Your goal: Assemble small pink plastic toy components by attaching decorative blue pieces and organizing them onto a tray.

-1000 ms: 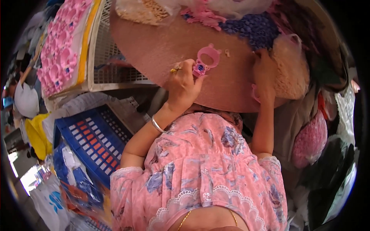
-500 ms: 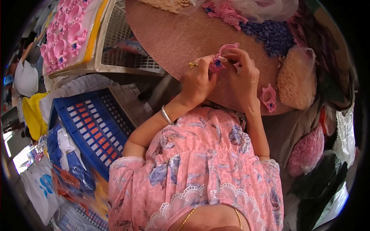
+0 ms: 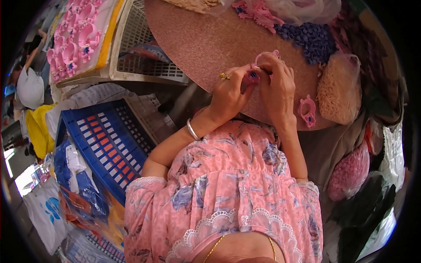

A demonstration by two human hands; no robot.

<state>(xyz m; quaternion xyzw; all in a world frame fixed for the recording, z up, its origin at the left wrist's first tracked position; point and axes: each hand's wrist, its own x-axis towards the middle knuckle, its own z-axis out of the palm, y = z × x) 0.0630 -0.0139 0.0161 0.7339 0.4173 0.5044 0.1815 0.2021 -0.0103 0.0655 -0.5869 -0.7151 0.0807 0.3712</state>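
Note:
Over the near edge of a round speckled table (image 3: pixel 193 44), my left hand (image 3: pixel 231 92) and my right hand (image 3: pixel 279 87) meet around a small pink plastic toy piece (image 3: pixel 253 76). It has a curved band and a dark blue part at its middle. My left thumb and fingers pinch its near end. The right fingers close over its band and cover much of it. Right of my right hand, a similar pink ring-shaped piece (image 3: pixel 309 120) lies on the table by itself.
A heap of blue pieces (image 3: pixel 313 41), pink pieces (image 3: pixel 258 16) and a clear bag of beige pieces (image 3: pixel 337 94) sit on the table. Left, finished-looking pink pieces (image 3: pixel 74 50) cover a tray above a white crate (image 3: pixel 151 70). A blue basket (image 3: pixel 103 144) stands beside my left arm.
Both hands have shifted slightly, and the pink piece has turned and moved a little right between the fingers. My right fingers now cover more of its band.

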